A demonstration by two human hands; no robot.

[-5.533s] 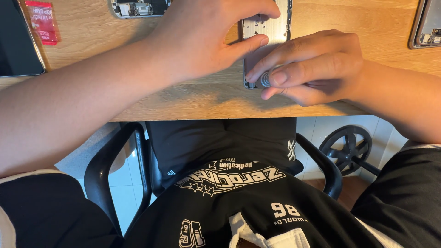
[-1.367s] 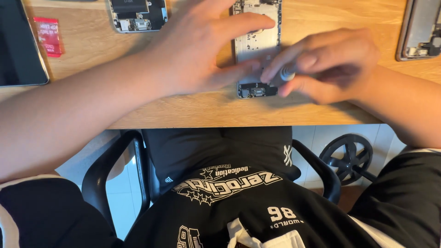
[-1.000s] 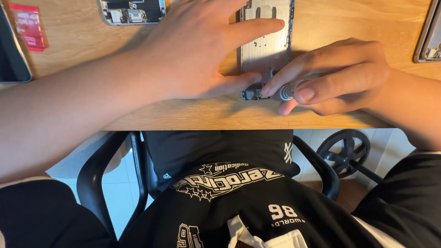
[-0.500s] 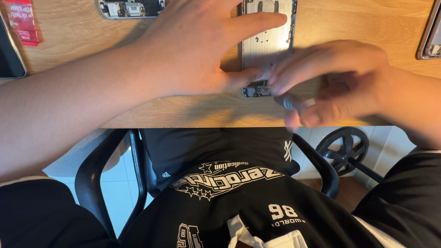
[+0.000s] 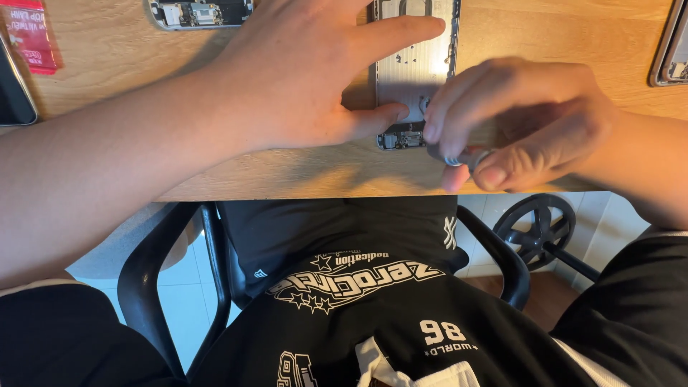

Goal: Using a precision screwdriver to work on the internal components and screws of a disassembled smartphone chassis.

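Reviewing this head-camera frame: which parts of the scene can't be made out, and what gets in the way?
- Silver tool: the right hand curls round it; only a small blurred end shows.
- Opened phone shell: top cut by the frame edge, left side under the left hand.
- Second phone shell: cut by the top edge.
- Device at right and dark device at left: cut by the side edges.

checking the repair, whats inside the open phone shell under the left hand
Bare silver metal fills the open phone shell, with a small dark connector part at its near end. The left hand covers its left edge; its far end is out of frame.
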